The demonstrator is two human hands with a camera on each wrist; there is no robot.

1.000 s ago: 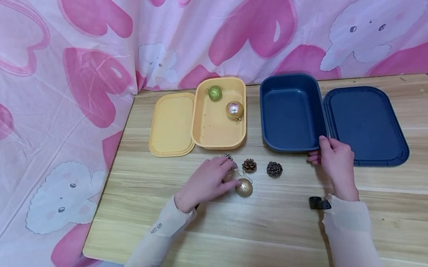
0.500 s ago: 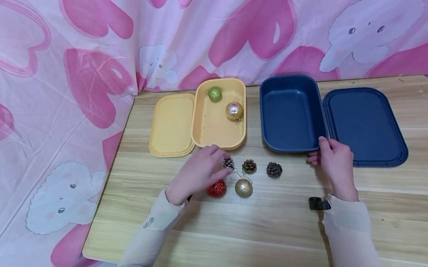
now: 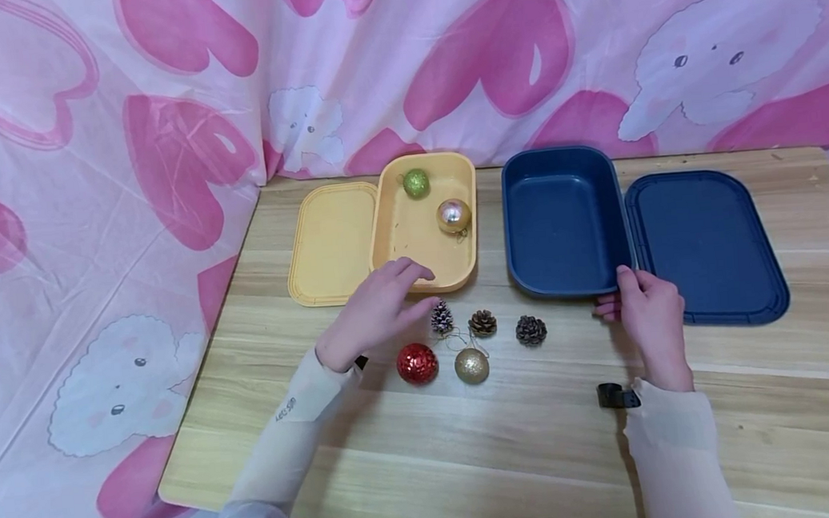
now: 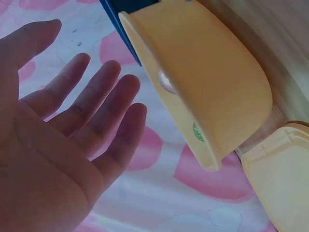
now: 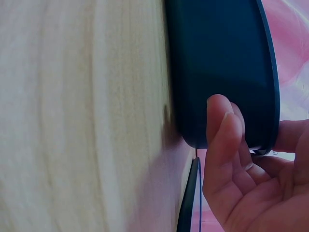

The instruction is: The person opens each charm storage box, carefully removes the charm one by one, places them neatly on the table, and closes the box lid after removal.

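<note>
My left hand (image 3: 371, 314) hovers with spread, relaxed fingers at the near edge of the yellow box (image 3: 421, 246); its palm holds nothing in the left wrist view. Inside that box lie a green glitter ball ornament (image 3: 416, 183) and a shiny gold one (image 3: 453, 216). My right hand (image 3: 653, 318) pinches the near right corner of the dark blue box (image 3: 564, 232), thumb at the rim and fingers against the outer wall (image 5: 222, 58). A red ball ornament (image 3: 418, 364) and a gold glitter ball (image 3: 472, 366) lie in front of the boxes.
A white-tipped pine cone (image 3: 442, 316) and brown pine cones (image 3: 482, 323) (image 3: 531, 330) sit in a row before the boxes. The yellow lid (image 3: 330, 249) lies left, the blue lid (image 3: 706, 247) right. A pink patterned curtain (image 3: 371, 53) hangs behind the table (image 3: 515, 460).
My left hand has moved left and away from me, off the gold glitter ball. The red ball and white-tipped pine cone have come into view from under it. My right hand stays put.
</note>
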